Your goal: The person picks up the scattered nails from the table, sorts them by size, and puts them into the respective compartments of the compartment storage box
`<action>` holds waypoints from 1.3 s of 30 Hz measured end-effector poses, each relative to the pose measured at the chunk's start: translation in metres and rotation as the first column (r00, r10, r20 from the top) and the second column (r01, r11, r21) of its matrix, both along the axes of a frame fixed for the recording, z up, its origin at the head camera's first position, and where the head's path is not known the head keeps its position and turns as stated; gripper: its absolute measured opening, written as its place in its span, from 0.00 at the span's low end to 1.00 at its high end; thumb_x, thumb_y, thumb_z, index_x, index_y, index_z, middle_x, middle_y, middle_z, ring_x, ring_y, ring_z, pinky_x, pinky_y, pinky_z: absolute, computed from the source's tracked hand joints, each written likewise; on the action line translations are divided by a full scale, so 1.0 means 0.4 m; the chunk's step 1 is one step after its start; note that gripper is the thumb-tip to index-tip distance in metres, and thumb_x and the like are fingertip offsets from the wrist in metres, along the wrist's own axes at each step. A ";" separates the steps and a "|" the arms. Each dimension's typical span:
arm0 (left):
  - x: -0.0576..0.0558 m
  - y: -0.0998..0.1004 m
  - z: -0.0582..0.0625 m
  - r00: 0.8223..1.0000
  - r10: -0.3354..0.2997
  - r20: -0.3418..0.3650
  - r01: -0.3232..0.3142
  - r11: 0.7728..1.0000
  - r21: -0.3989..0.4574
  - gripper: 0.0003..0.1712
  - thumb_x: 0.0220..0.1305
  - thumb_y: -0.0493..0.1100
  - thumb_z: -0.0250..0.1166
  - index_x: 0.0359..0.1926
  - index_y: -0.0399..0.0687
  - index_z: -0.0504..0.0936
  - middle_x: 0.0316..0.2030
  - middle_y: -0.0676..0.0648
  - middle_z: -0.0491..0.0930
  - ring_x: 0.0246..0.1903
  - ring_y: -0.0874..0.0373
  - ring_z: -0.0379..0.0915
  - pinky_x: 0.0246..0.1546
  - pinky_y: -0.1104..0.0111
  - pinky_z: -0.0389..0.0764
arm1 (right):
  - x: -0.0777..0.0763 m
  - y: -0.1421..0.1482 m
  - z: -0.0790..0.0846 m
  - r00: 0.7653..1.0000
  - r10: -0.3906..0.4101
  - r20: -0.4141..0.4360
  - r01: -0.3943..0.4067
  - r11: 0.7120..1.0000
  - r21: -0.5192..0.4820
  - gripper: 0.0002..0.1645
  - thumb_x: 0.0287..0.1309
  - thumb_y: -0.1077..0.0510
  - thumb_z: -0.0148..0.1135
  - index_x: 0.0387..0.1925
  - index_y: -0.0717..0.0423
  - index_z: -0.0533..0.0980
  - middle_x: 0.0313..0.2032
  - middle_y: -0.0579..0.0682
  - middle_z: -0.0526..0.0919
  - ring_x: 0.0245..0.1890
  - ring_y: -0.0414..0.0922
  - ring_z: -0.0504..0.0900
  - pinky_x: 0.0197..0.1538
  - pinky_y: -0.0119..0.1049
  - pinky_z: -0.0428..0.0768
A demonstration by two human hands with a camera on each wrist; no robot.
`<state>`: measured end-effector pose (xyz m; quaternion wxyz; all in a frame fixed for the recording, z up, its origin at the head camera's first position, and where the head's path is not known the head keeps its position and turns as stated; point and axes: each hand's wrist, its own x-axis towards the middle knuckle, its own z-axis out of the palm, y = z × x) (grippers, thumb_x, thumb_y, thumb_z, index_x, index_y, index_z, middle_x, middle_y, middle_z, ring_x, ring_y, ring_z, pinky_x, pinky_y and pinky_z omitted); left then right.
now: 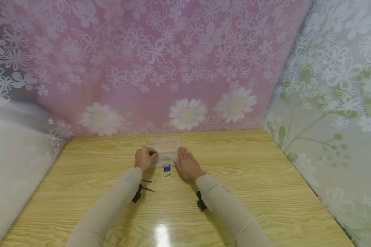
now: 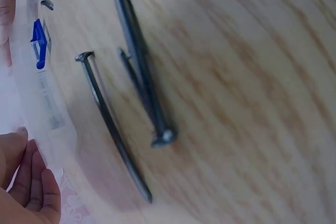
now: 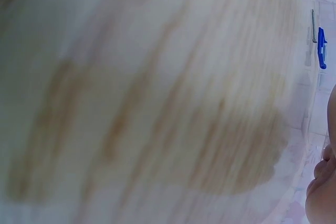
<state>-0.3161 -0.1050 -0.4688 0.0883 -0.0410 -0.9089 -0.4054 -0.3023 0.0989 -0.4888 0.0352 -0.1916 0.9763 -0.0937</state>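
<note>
A clear plastic box lies with its lid folded back and a blue latch at its near side. My left hand is at the box's left side, thumb and fingertips together, pinching the end of a shiny nail over the box. The left wrist view shows those fingers bent, with the nail hidden there. On the box's right edge rests my right hand, its fingers stretched forward and close together. Only part of that hand appears in the right wrist view.
Several loose nails lie on the wooden table: a long nail and an overlapping pair beside my left wrist, and a short piece before the latch. A pink flowered curtain stands behind the table.
</note>
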 end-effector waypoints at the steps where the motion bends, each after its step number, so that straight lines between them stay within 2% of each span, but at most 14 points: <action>1: 0.000 -0.001 0.000 1.000 -0.004 0.004 0.004 1.000 0.002 0.06 0.61 0.38 0.67 0.36 0.39 0.88 0.32 0.43 0.85 0.32 0.51 0.80 0.35 0.59 0.81 | 0.001 0.000 0.001 1.000 0.001 -0.001 -0.001 1.000 0.001 0.39 0.75 0.42 0.28 0.74 0.62 0.39 0.75 0.57 0.40 0.75 0.52 0.38 0.74 0.47 0.43; 6: -0.002 -0.010 0.001 0.999 -0.037 0.018 0.037 0.999 0.023 0.09 0.62 0.38 0.67 0.40 0.38 0.87 0.36 0.41 0.85 0.35 0.50 0.81 0.38 0.58 0.81 | 0.004 -0.001 0.005 1.000 0.003 0.000 -0.003 1.000 0.003 0.38 0.75 0.43 0.29 0.74 0.62 0.39 0.75 0.57 0.40 0.75 0.52 0.38 0.74 0.47 0.43; 11: 0.007 -0.024 0.014 0.997 -0.075 0.011 0.074 0.996 0.050 0.12 0.62 0.38 0.66 0.45 0.36 0.85 0.40 0.40 0.85 0.39 0.47 0.80 0.42 0.55 0.81 | 0.007 0.000 0.006 1.000 0.001 -0.006 -0.001 1.000 -0.004 0.38 0.76 0.43 0.29 0.74 0.62 0.40 0.75 0.58 0.40 0.75 0.52 0.38 0.74 0.47 0.43; 18: 0.027 -0.064 0.038 0.993 -0.118 0.013 0.118 0.993 0.011 0.14 0.62 0.38 0.66 0.47 0.35 0.84 0.42 0.39 0.84 0.41 0.47 0.80 0.43 0.55 0.80 | 0.006 0.001 0.003 1.000 -0.003 -0.013 0.003 1.000 -0.016 0.38 0.76 0.43 0.29 0.74 0.62 0.40 0.75 0.58 0.40 0.75 0.52 0.38 0.74 0.47 0.43; 24: 0.041 -0.128 0.055 0.987 -0.146 0.062 0.148 0.989 -0.023 0.15 0.62 0.37 0.66 0.49 0.34 0.82 0.45 0.37 0.83 0.44 0.45 0.80 0.46 0.54 0.79 | 0.003 0.000 -0.003 1.000 0.002 -0.012 -0.002 1.000 -0.011 0.38 0.75 0.42 0.28 0.74 0.62 0.39 0.75 0.57 0.40 0.75 0.52 0.38 0.74 0.46 0.43; 32: 0.071 -0.226 0.075 0.970 -0.196 0.146 0.204 0.978 -0.043 0.18 0.65 0.38 0.63 0.53 0.33 0.80 0.47 0.37 0.82 0.46 0.43 0.78 0.46 0.52 0.79 | 0.001 0.003 -0.001 1.000 0.007 -0.005 -0.007 1.000 -0.008 0.39 0.75 0.41 0.27 0.74 0.62 0.39 0.75 0.57 0.39 0.75 0.51 0.37 0.74 0.46 0.42; 39: 0.119 -0.297 0.064 0.967 -0.154 0.206 0.166 0.985 -0.044 0.20 0.65 0.43 0.64 0.53 0.34 0.80 0.48 0.37 0.81 0.48 0.42 0.77 0.46 0.52 0.79 | 0.002 0.003 -0.001 1.000 0.008 -0.008 -0.008 1.000 -0.002 0.39 0.75 0.41 0.27 0.74 0.62 0.39 0.75 0.57 0.39 0.75 0.51 0.38 0.74 0.46 0.43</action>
